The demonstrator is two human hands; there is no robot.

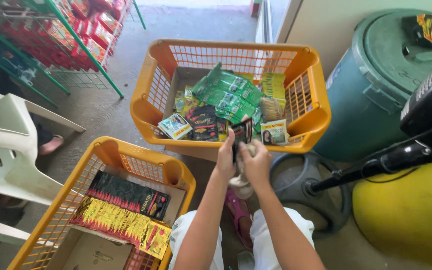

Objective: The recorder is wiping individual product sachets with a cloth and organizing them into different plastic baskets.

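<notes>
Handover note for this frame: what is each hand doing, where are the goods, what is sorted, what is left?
Left hand and right hand meet at the near rim of the far orange basket, together holding a dark sachet strip; a pale cloth hangs beneath them.
Far basket: a loose heap of green packets and mixed sachets.
Near orange basket: a black strip and a gold strip lie flat on cardboard.
Done: those two strips laid out. Left: the heap.

My bare forearms reach toward twelve o'clock, left hand (225, 156) and right hand (256, 161) meeting, fingers curled closed.
</notes>
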